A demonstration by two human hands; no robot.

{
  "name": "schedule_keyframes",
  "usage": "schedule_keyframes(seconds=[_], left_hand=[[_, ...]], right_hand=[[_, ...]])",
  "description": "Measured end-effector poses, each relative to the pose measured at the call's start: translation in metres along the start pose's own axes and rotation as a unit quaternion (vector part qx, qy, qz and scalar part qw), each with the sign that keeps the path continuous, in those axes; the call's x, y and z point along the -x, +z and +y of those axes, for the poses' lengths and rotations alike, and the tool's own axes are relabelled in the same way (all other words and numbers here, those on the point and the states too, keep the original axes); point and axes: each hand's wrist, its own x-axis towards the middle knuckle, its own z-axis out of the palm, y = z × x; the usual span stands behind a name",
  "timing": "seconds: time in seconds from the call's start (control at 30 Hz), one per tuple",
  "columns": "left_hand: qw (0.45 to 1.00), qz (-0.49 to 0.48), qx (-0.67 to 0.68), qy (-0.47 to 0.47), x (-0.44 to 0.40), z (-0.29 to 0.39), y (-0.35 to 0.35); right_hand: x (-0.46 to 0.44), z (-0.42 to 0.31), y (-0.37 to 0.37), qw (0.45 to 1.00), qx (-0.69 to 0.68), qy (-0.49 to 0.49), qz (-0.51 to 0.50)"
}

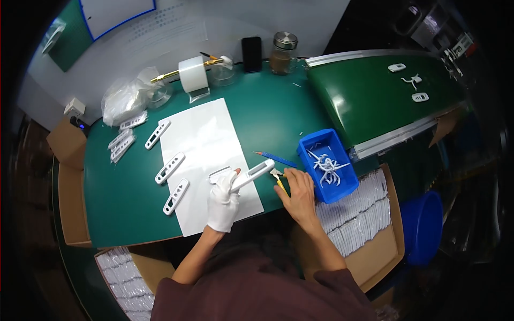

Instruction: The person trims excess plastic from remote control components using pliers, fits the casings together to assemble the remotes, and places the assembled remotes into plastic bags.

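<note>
My left hand (223,202), in a white glove, grips a slim white plastic casing (254,175) with an oblong window, held tilted above a white paper sheet (206,144). Under it another white casing (220,175) lies on the sheet, partly hidden by the glove. My bare right hand (301,197) is bent around the yellow handles of small nippers (279,183), whose jaws point toward the casing's end. Just beyond lies a blue pencil-like tool (276,158). Three white casings with cut-outs, including one casing (170,168), rest along the sheet's left side.
Right of my right hand stands a blue bin (353,186) holding white plastic scraps. A carton (395,224) of stacked white parts sits below it. A green conveyor (369,88) carries several white pieces. At the back are a film roll (193,75), phone (251,54) and glass jar (282,53).
</note>
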Motion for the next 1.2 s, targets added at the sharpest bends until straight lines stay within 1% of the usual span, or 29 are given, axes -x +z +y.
schedule_keyframes(seconds=[0.07,0.1,0.13,0.17,0.2,0.27,0.33,0.37,0.43,0.53,0.7,0.8,0.87,0.9,0.93,0.97,1.0,1.03,1.07,1.1,1.13,1.2], left_hand=[[0.999,-0.029,-0.034,0.012,0.012,0.000,-0.012],[0.997,-0.028,-0.062,0.046,0.016,-0.002,-0.015],[0.997,-0.025,-0.063,0.042,0.021,-0.002,-0.017],[0.991,-0.046,-0.103,0.067,0.026,-0.002,-0.018],[0.983,-0.066,-0.142,0.093,0.030,-0.001,-0.018],[0.984,-0.059,-0.138,0.093,0.037,-0.003,-0.016],[0.987,-0.066,-0.130,0.061,0.043,-0.005,-0.014],[0.988,-0.064,-0.130,0.059,0.044,-0.004,-0.015],[0.997,-0.065,-0.001,-0.036,0.045,-0.001,-0.017],[0.996,-0.065,0.035,-0.055,0.048,-0.001,-0.022],[0.990,-0.095,0.042,-0.100,0.053,0.000,-0.026],[0.987,-0.104,0.047,-0.111,0.056,-0.002,-0.026],[0.987,-0.106,0.048,-0.110,0.060,-0.005,-0.025],[0.981,-0.127,0.064,-0.129,0.062,-0.008,-0.025],[0.975,-0.148,0.079,-0.148,0.064,-0.011,-0.026],[0.975,-0.147,0.079,-0.149,0.062,-0.011,-0.029],[0.985,-0.141,0.049,-0.089,0.059,-0.010,-0.034],[0.990,-0.134,0.019,-0.029,0.055,-0.011,-0.038],[0.991,-0.132,0.017,-0.030,0.053,-0.014,-0.041],[0.990,-0.133,0.002,0.038,0.050,-0.018,-0.044],[0.985,-0.133,-0.014,0.107,0.049,-0.021,-0.046],[0.986,-0.108,-0.034,0.121,0.052,-0.029,-0.045]], right_hand=[[-0.008,-0.007,0.005,0.990,-0.133,0.047,0.016],[-0.010,-0.014,0.002,0.961,-0.252,0.116,-0.016],[-0.010,-0.018,-0.001,0.961,-0.252,0.114,-0.021],[-0.010,-0.019,-0.005,0.890,-0.410,0.178,-0.092],[-0.010,-0.021,-0.006,0.784,-0.551,0.236,-0.159],[-0.006,-0.028,-0.003,0.784,-0.559,0.224,-0.151],[-0.001,-0.028,-0.001,0.835,-0.492,0.202,-0.139],[0.000,-0.030,0.000,0.836,-0.492,0.212,-0.115],[0.004,-0.027,0.001,0.838,-0.488,0.218,-0.112],[0.009,-0.024,0.002,0.837,-0.483,0.230,-0.110],[0.015,-0.024,0.003,0.829,-0.489,0.244,-0.116],[0.016,-0.026,0.003,0.830,-0.485,0.244,-0.124],[0.018,-0.025,0.004,0.842,-0.467,0.231,-0.139],[0.018,-0.024,0.003,0.842,-0.467,0.231,-0.139],[0.018,-0.023,0.001,0.828,-0.479,0.237,-0.169],[0.017,-0.021,-0.001,0.813,-0.491,0.243,-0.200],[0.016,-0.014,-0.003,0.812,-0.491,0.242,-0.202],[0.015,-0.004,-0.006,0.788,-0.507,0.221,-0.272],[0.011,0.002,-0.009,0.759,-0.518,0.198,-0.341],[0.008,0.004,-0.012,0.741,-0.515,0.200,-0.381],[0.004,0.005,-0.013,0.741,-0.515,0.198,-0.384],[-0.003,0.005,-0.012,0.721,-0.508,0.187,-0.432]])
